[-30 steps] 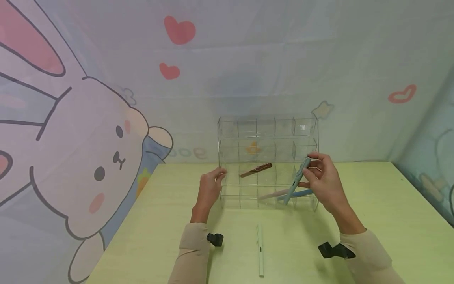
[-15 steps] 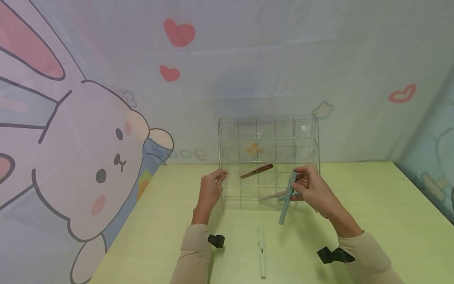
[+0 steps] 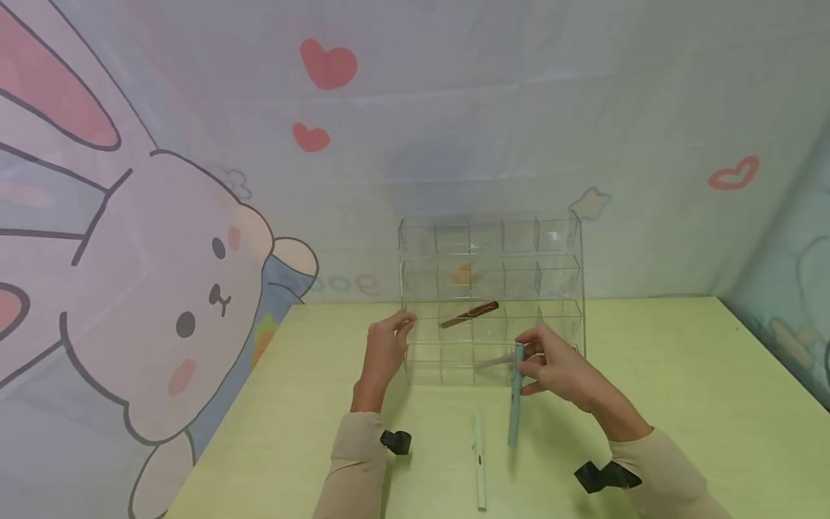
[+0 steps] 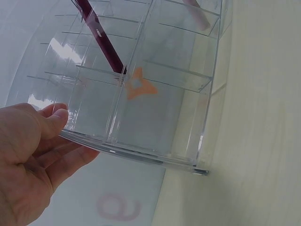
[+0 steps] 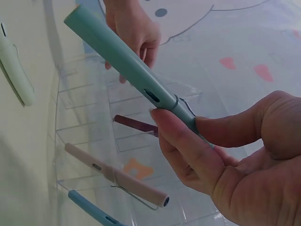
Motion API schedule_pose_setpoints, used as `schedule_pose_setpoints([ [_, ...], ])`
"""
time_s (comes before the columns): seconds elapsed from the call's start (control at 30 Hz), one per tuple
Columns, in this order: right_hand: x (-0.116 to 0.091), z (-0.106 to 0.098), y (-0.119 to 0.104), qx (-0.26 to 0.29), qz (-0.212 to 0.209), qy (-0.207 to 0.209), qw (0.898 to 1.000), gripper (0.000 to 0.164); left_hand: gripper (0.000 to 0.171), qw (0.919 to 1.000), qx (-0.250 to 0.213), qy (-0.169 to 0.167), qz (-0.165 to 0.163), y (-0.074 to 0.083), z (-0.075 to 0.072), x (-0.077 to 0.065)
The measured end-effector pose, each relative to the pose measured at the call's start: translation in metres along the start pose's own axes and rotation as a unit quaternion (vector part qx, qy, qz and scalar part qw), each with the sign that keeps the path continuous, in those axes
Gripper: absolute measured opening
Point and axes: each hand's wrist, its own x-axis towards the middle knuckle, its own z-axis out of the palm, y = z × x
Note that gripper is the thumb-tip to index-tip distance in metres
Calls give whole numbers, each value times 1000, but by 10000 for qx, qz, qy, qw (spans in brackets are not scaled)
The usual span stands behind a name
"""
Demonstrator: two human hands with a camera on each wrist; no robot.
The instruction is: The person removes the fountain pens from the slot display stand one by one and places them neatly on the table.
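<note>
A teal pen point(image 5: 117, 56) with a wire clip is pinched between the thumb and fingers of my right hand point(image 3: 554, 364), in front of the rack's lower right part. In the head view the pen stands nearly upright, its barrel end down. My left hand point(image 3: 385, 346) grips the left side edge of a clear acrylic rack point(image 4: 155, 157), thumb on one face and fingers behind. A dark red pen point(image 3: 470, 314) leans in the rack's third row. Lower down lie a pale pink pen point(image 5: 117, 176) and a blue pen point(image 5: 94, 207), which the right hand mostly hides in the head view.
A light green pen point(image 3: 480, 461) lies lengthwise on the pale yellow-green table point(image 3: 272, 447), in front of the rack and between the forearms. Close behind the rack hangs a printed cloth point(image 3: 519, 130) with a rabbit point(image 3: 214, 288) at left.
My right hand has come down and left with the teal pen, away from the rack's right side, and the pen has turned more upright. The left hand keeps its grip on the rack.
</note>
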Motion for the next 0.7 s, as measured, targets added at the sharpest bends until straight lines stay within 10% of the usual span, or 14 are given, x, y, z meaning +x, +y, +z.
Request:
schedule_pose_setpoints([
  [0.7, 3, 18, 12, -173, 449, -432, 9979, 39, 11, 10000, -16, 17, 13, 2, 0, 0],
])
